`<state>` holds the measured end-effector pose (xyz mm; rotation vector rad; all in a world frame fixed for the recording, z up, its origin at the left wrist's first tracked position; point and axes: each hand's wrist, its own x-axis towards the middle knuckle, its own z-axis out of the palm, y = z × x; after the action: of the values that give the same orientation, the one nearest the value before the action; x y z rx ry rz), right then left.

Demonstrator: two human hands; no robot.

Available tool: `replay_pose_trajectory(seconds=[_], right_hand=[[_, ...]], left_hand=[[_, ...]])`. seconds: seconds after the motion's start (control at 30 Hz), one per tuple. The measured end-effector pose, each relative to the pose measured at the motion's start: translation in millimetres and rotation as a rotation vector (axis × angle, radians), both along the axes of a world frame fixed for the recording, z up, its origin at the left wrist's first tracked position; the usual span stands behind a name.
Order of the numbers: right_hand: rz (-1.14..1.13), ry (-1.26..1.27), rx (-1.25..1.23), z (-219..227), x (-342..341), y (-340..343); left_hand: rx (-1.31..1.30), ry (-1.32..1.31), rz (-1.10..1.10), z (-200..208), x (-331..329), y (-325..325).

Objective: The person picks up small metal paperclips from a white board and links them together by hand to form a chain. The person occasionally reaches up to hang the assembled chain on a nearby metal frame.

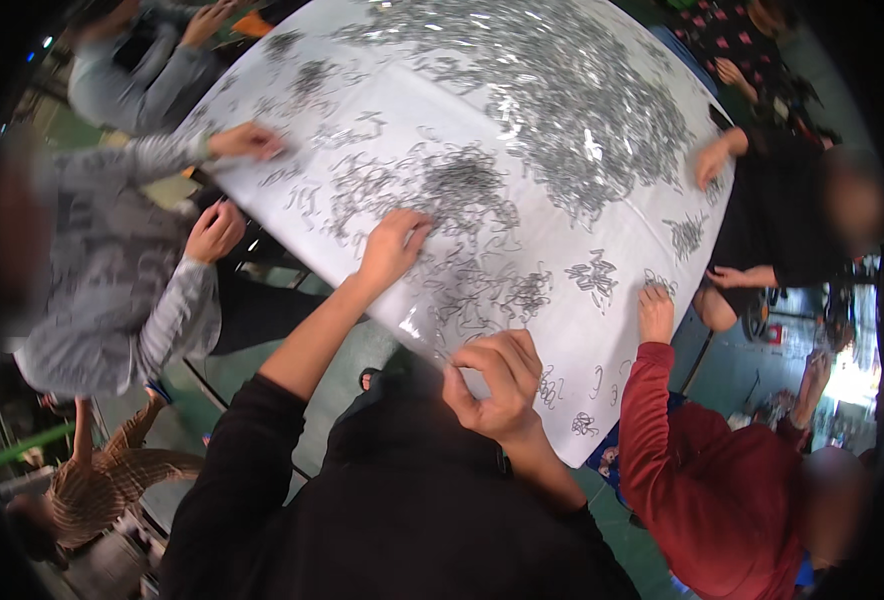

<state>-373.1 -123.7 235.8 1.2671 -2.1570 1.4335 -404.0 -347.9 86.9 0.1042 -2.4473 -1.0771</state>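
Small bent metal wire pieces lie in a loose heap (pixel 467 180) on a white-covered table (pixel 392 105) before me. At the heap's left near edge is my left hand (pixel 392 248), its fingers curled down among the pieces in a pinch; whatever is between the fingertips is too small to make out. My right hand (pixel 497 385) is raised over the table's near edge, closer to my body. Its thumb and forefinger come together, and a tiny glint shows by the tips, but I cannot make out what they hold. More scattered wire pieces (pixel 472 295) lie between the two hands.
A large, shiny mass of metal pieces (pixel 592 110) covers the far side. Smaller clusters (pixel 592 278) sit to the right. A grey-sleeved person's hand (pixel 247 142) reaches in at left, a red-sleeved person's hand (pixel 655 310) at right, and a black-clothed person's hand (pixel 712 162) beyond.
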Motion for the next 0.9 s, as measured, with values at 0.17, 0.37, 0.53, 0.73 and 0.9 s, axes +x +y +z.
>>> replay_pose_trajectory(seconds=[0.17, 0.37, 0.53, 0.73, 0.9], right_hand=[[-0.275, -0.036, 0.069, -8, -24, 38], [-0.444, -0.079, 0.072, -8, -20, 47], [-0.518, -0.144, 0.077, -6, 2, 31], [-0.603, -0.147, 0.047, -12, 30, -4], [-0.646, -0.109, 0.063, -20, 53, -35]], left_hand=[[-0.179, -0.127, -0.035, -24, -152, 43], [-0.429, -0.439, 0.163, -55, -227, 82], [-0.353, -0.44, 0.042, -39, -219, 74], [0.294, -0.273, -0.275, 54, -110, 45], [0.685, -0.412, -0.439, 124, 27, 24]])
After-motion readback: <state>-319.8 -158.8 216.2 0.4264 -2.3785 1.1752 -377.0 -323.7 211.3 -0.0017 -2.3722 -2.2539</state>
